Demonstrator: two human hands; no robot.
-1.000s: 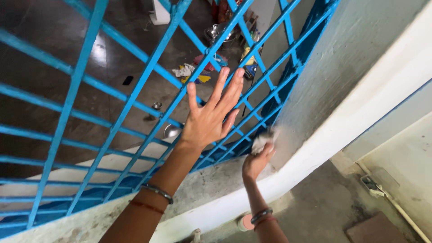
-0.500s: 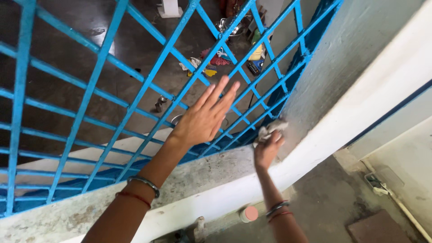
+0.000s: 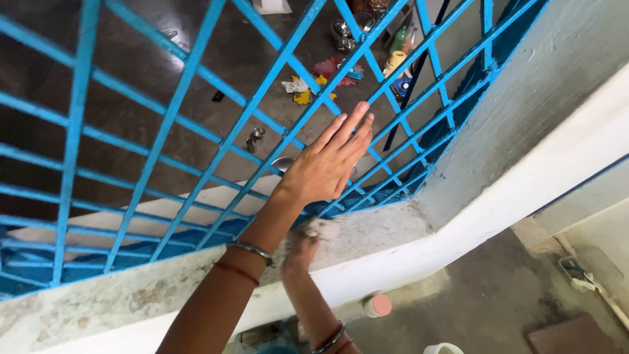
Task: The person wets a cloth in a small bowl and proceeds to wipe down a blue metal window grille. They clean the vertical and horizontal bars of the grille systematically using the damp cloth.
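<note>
Head view, looking down: we are seeing a bright blue metal grille [image 3: 196, 124] rising from a rough, pale concrete ledge [image 3: 164, 282] that is running from lower left toward a plastered wall corner [image 3: 498, 118] at the right.

The left hand [image 3: 327, 167] is lying flat and open against the grille, fingers [image 3: 350, 128] together and pointing up and to the right along one of the slanting bars; it is grasping nothing, only pressing on the bars. A metal bangle [image 3: 250, 249] and a red thread are circling that wrist.

The right hand [image 3: 303, 248] is reaching up from below, partly hidden behind the left forearm. It is clenched around a small crumpled whitish rag [image 3: 319, 228], and the rag is resting on the top of the ledge, just beside the foot of the grille. The rag is lying directly beneath the left hand and well to the left of the wall corner; the ledge's long axis is stretching away from it on both sides.

Below the ledge we are seeing a grey floor with a small pink-capped container [image 3: 379, 305]. Through the bars, a lower dark floor is showing scattered steel vessels [image 3: 255, 137] and coloured scraps [image 3: 314, 85].
</note>
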